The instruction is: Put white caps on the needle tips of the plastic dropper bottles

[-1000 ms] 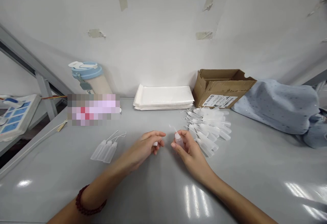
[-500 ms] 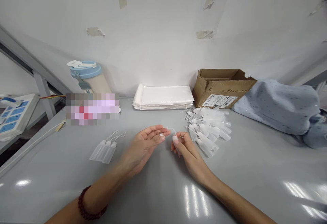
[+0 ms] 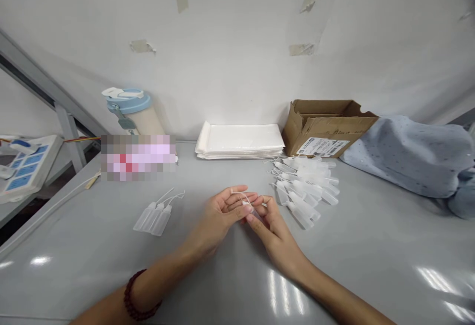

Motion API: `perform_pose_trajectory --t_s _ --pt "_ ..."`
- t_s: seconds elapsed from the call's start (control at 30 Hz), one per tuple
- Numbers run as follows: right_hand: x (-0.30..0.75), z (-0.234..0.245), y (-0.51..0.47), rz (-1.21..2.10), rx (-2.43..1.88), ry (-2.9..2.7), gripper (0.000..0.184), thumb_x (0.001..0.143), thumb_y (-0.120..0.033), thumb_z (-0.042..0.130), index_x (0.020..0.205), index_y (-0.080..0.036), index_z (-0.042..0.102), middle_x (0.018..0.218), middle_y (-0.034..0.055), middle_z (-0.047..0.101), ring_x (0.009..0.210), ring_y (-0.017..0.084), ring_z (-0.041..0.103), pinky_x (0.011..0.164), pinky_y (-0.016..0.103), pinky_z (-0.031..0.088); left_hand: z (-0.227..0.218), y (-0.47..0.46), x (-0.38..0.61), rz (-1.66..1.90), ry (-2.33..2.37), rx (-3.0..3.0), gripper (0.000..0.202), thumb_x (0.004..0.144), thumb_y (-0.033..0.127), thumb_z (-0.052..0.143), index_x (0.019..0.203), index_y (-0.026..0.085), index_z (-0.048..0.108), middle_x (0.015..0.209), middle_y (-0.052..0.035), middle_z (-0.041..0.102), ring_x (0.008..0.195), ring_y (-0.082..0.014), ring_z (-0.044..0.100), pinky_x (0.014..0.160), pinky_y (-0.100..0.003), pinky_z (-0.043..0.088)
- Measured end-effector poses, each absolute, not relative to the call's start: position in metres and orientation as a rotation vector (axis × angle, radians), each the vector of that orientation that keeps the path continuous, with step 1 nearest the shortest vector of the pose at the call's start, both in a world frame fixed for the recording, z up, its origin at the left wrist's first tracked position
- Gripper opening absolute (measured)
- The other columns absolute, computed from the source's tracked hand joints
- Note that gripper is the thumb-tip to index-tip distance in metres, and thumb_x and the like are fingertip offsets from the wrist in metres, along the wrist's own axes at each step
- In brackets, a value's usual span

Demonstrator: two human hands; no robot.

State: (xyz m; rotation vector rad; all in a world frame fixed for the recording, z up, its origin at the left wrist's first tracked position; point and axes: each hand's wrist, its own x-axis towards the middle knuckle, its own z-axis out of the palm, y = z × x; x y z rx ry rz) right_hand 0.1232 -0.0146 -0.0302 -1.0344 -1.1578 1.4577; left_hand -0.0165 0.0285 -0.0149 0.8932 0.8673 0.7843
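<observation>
My left hand (image 3: 227,208) is closed in a pinch on a small white needle tip (image 3: 245,203), its thin needle pointing up. The tip is at the mouth of a small translucent squeeze bottle (image 3: 255,212), mostly hidden by fingers. My right hand (image 3: 272,223) grips that bottle. A thin curved white strap (image 3: 241,194) arches from the bottle over my left fingers. To the left, several similar bottles (image 3: 153,218) with straps and white tops lie side by side. Right of my hands is a loose pile of translucent bottles (image 3: 304,186).
A stack of white packets (image 3: 241,139) lies against the wall, beside an open cardboard box (image 3: 328,127). Light-blue cloth (image 3: 408,159) lies at the right. A blue-lidded tumbler (image 3: 139,112) stands back left, behind a blurred patch. At the far left is a power strip (image 3: 29,169).
My left hand has moved right with the needle tip, bringing it to the bottle in my right hand. The two hands are now together. The view has shifted slightly.
</observation>
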Motion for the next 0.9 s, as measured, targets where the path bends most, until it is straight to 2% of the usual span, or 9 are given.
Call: perform_pose_trajectory --t_s 0.17,0.27,0.37,0.47,0.53,0.6,0.77,0.9 --pt "0.128 -0.031 -0.011 1.692 -0.950 -0.948 0.024 0.084 -0.039 0.059 0.096 -0.022 0.048 0.076 -0.0014 0.056 0.067 0.014 0.048 0.065 0.028 0.035 -0.013 0.033 -0.019 0.728 0.789 0.949 0.065 0.079 0.020 0.066 0.135 0.018 0.034 0.126 -0.0172 0.057 0.124 -0.0269 0.048 0.094 -0.037 0.045" --pt "0.130 -0.031 -0.009 1.767 -0.895 -0.901 0.023 0.082 -0.039 0.060 0.092 -0.021 0.052 0.075 -0.0007 0.057 0.064 0.013 0.045 0.062 0.027 0.032 -0.012 0.036 -0.022 0.717 0.764 0.981 0.068 0.078 0.021 0.067 0.136 0.020 0.032 0.125 -0.0171 0.057 0.121 -0.0264 0.050 0.093 -0.037 0.044" --pt "0.130 -0.028 -0.011 1.692 -0.938 -1.025 0.018 0.085 -0.037 0.057 0.092 -0.021 0.051 0.075 -0.0012 0.056 0.068 0.013 0.046 0.064 0.027 0.032 -0.008 0.038 -0.026 0.726 0.833 1.129 0.051 0.076 0.027 0.068 0.122 0.019 0.048 0.118 -0.0129 0.061 0.110 -0.0236 0.057 0.087 -0.033 0.046" --pt "0.129 -0.028 -0.015 1.525 -1.059 -1.192 0.015 0.088 -0.035 0.052 0.097 -0.023 0.048 0.079 -0.0011 0.058 0.079 0.016 0.051 0.071 0.029 0.034 -0.004 0.040 -0.029 0.663 1.009 1.423 0.024 0.077 0.037 0.065 0.090 0.017 0.063 0.090 -0.0050 0.067 0.085 -0.0183 0.061 0.074 -0.028 0.047" --pt "0.129 -0.028 -0.016 1.456 -1.122 -1.254 0.014 0.089 -0.035 0.051 0.096 -0.024 0.047 0.080 -0.0009 0.058 0.084 0.017 0.052 0.073 0.030 0.035 -0.001 0.041 -0.031 0.582 1.091 1.576 0.023 0.079 0.040 0.061 0.076 0.017 0.064 0.075 -0.0012 0.065 0.075 -0.0161 0.059 0.068 -0.026 0.045" --pt "0.130 -0.028 -0.017 1.477 -1.136 -1.253 0.014 0.088 -0.035 0.052 0.096 -0.025 0.046 0.080 -0.0011 0.058 0.081 0.017 0.052 0.071 0.030 0.035 0.001 0.042 -0.033 0.514 1.075 1.629 0.022 0.081 0.038 0.058 0.074 0.018 0.064 0.073 -0.0002 0.064 0.074 -0.0156 0.058 0.068 -0.026 0.044" --pt "0.132 -0.028 -0.014 1.687 -0.984 -1.182 0.020 0.087 -0.034 0.053 0.099 -0.024 0.040 0.074 -0.0029 0.056 0.068 0.013 0.048 0.065 0.027 0.034 0.008 0.044 -0.041 0.429 0.764 1.522 0.014 0.082 0.030 0.057 0.087 0.018 0.062 0.080 -0.0014 0.065 0.076 -0.0156 0.061 0.075 -0.027 0.046" --pt "0.132 -0.032 -0.016 1.462 -1.108 -1.369 0.020 0.091 -0.031 0.047 0.106 -0.025 0.035 0.075 -0.0034 0.053 0.066 0.013 0.046 0.062 0.027 0.034 0.008 0.043 -0.043 0.378 0.942 1.595 0.020 0.079 0.037 0.059 0.088 0.019 0.062 0.082 -0.0009 0.064 0.080 -0.0174 0.059 0.071 -0.027 0.044"
